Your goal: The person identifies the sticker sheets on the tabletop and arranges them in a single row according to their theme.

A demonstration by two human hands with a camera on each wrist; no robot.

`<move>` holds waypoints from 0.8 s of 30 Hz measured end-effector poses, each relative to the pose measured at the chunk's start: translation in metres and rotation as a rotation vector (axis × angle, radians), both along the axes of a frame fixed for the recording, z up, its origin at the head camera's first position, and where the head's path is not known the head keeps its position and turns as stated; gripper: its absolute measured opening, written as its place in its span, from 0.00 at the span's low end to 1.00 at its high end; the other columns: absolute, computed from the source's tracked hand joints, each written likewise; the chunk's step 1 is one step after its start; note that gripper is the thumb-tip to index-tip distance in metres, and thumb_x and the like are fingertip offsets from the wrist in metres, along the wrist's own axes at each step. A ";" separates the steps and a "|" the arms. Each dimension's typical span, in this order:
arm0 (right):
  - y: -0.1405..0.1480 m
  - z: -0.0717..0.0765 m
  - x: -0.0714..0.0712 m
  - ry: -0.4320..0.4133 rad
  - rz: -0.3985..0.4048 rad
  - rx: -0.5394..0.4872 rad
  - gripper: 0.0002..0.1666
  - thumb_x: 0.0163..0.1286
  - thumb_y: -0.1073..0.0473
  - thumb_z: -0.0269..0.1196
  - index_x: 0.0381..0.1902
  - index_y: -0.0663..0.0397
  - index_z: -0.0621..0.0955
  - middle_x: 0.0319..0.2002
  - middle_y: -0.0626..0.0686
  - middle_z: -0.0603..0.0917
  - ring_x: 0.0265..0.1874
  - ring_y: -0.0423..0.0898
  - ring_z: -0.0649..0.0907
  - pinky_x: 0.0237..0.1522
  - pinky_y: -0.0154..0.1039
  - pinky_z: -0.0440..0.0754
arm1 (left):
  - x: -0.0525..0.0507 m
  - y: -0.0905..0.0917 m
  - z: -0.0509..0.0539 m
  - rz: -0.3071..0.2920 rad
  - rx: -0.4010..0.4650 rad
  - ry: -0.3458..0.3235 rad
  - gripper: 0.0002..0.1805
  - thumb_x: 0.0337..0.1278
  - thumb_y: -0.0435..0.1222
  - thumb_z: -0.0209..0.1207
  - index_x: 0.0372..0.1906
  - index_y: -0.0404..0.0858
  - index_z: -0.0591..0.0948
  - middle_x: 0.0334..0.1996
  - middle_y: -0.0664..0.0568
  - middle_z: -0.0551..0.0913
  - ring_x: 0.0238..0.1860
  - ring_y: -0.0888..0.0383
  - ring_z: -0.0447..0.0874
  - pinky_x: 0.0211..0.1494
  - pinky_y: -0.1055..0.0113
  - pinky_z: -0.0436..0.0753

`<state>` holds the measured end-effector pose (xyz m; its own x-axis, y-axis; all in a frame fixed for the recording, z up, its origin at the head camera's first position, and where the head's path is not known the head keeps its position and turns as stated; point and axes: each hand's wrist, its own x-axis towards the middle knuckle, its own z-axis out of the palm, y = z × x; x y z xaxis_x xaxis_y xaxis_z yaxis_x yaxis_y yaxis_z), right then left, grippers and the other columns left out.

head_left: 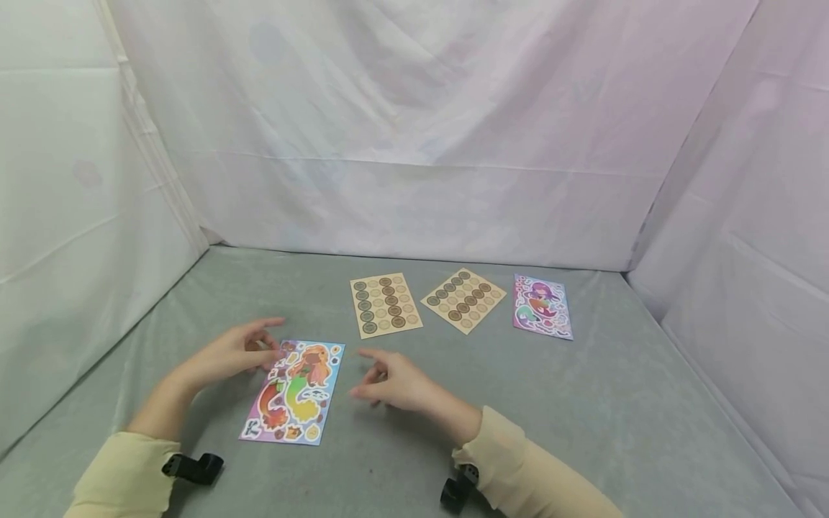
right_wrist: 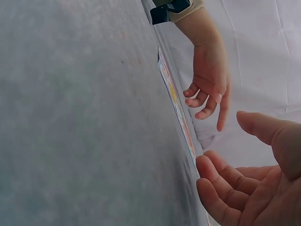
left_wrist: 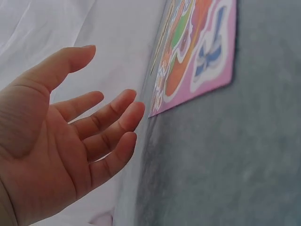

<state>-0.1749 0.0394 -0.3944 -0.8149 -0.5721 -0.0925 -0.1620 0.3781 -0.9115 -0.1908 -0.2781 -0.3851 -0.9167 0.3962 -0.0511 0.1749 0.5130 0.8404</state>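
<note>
Past pale-yellow cloth sleeves (head_left: 123,464), your left hand (head_left: 227,354) and right hand (head_left: 403,381), fingers loosely parted, hold nothing; one rectangular blue-pink mermaid sticker sheet (head_left: 301,394) seems pending, three patterned paper sheets (head_left: 386,305) lying behind.

Two mermaid sticker sheets (head_left: 296,393) (head_left: 542,307), two tan circle-covered sheets (head_left: 386,306) (head_left: 463,301), two hands (head_left: 227,354) (head_left: 398,381), two wrist cameras (head_left: 194,469) (head_left: 460,489)

From the head we look forward and down across the grey table (head_left: 622,403); low, close and tilted, both our wrist views share the mermaid sheet (head_left: 294,394).
</note>
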 end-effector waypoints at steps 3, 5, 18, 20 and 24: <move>0.004 0.003 -0.001 0.003 -0.007 -0.011 0.43 0.59 0.59 0.70 0.69 0.62 0.65 0.33 0.48 0.84 0.25 0.51 0.85 0.24 0.43 0.81 | 0.000 0.004 0.001 0.004 -0.002 0.029 0.39 0.59 0.38 0.63 0.70 0.29 0.58 0.44 0.42 0.80 0.37 0.49 0.82 0.33 0.61 0.80; 0.007 0.005 -0.001 0.005 -0.012 -0.013 0.43 0.60 0.59 0.69 0.69 0.62 0.65 0.34 0.48 0.84 0.26 0.52 0.85 0.25 0.44 0.82 | -0.001 0.007 0.001 0.008 0.001 0.050 0.39 0.59 0.38 0.63 0.70 0.29 0.59 0.45 0.42 0.80 0.38 0.49 0.82 0.34 0.61 0.80; 0.029 0.014 -0.006 0.087 -0.064 -0.053 0.41 0.61 0.60 0.68 0.68 0.66 0.65 0.38 0.53 0.84 0.30 0.45 0.83 0.28 0.37 0.81 | -0.006 0.023 0.000 0.086 0.013 0.155 0.39 0.59 0.39 0.63 0.72 0.34 0.59 0.57 0.36 0.72 0.52 0.43 0.74 0.46 0.57 0.80; 0.033 0.016 -0.007 0.090 -0.083 -0.057 0.41 0.61 0.60 0.68 0.68 0.66 0.64 0.38 0.54 0.84 0.31 0.44 0.83 0.28 0.37 0.80 | -0.007 0.026 0.000 0.093 0.039 0.149 0.39 0.60 0.39 0.63 0.72 0.35 0.58 0.58 0.35 0.71 0.53 0.42 0.74 0.45 0.56 0.81; 0.039 0.018 -0.007 0.095 -0.119 -0.059 0.42 0.60 0.61 0.69 0.69 0.67 0.63 0.39 0.54 0.84 0.32 0.45 0.83 0.28 0.38 0.80 | -0.010 0.036 0.001 0.109 0.065 0.154 0.40 0.61 0.38 0.62 0.73 0.37 0.56 0.60 0.35 0.69 0.53 0.42 0.73 0.43 0.55 0.82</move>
